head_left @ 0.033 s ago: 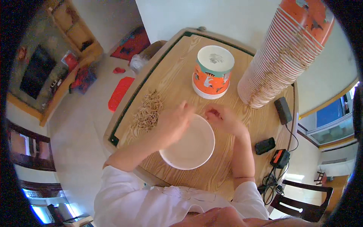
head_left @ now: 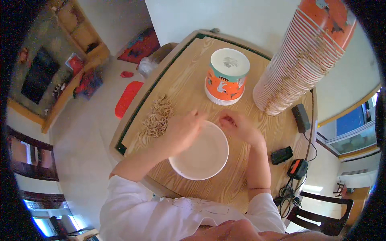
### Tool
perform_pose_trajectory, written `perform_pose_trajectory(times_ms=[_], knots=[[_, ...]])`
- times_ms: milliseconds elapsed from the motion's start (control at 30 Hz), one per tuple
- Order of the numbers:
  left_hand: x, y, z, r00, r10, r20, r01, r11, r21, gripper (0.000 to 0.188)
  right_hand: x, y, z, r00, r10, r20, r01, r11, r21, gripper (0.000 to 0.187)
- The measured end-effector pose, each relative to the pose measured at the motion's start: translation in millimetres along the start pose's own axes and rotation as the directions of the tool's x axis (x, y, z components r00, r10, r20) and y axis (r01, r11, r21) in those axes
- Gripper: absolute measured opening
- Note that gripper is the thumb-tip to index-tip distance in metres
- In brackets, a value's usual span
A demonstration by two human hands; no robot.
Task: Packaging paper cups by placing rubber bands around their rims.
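Working over the white tub's (head_left: 203, 156) far rim, it seems — the tub's on the wooden table (head_left: 185, 76). Left hand (head_left: 185, 127) and right hand (head_left: 240, 127) curl — can't tell if they're pinching anything. Next needs gentle care.

Soft, fairly even light falls across my table (head_left: 183, 76), leaving only faint shading inside the white bowl (head_left: 201, 156). At my right the window (head_left: 350, 124) glows brightest along its outer edge, and a patch of glare whitens the floor (head_left: 313, 188); bluish-white glare burns out low on my left. The wooden shelving (head_left: 98, 54) sits dimmer and smeary. My left hand (head_left: 185, 130) and right hand (head_left: 239, 126) look slightly blurred. Straight edges bow toward the grainy black rim.
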State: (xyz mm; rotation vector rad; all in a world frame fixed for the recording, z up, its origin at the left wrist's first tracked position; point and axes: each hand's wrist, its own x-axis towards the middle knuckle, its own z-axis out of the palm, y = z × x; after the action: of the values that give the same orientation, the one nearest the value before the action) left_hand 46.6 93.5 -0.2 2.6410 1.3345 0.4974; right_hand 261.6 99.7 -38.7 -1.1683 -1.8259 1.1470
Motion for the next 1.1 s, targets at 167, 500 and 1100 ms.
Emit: perform_pose_trajectory(times_ms=[167, 500, 1100], knots=[[14, -13, -5, 0.932, -0.029, 0.361, 0.132, 0.955, -0.265, 0.021, -7, -8, -9, 0.999, -0.030, 0.033, 0.040, 0.942, -0.332, 0.010], [29, -19, 59, 0.757, 0.245, 0.605, 0.490, 0.399, -0.775, 0.027, -15, -25, -12, 0.998, 0.031, 0.053, -0.011, 0.943, -0.333, 0.014], [24, -34, 102, 0.809, 0.300, 0.506, 0.569, -0.179, -0.803, 0.020, -9, -19, -7, 0.983, -0.182, -0.024, 0.157, 0.898, -0.411, 0.013]])
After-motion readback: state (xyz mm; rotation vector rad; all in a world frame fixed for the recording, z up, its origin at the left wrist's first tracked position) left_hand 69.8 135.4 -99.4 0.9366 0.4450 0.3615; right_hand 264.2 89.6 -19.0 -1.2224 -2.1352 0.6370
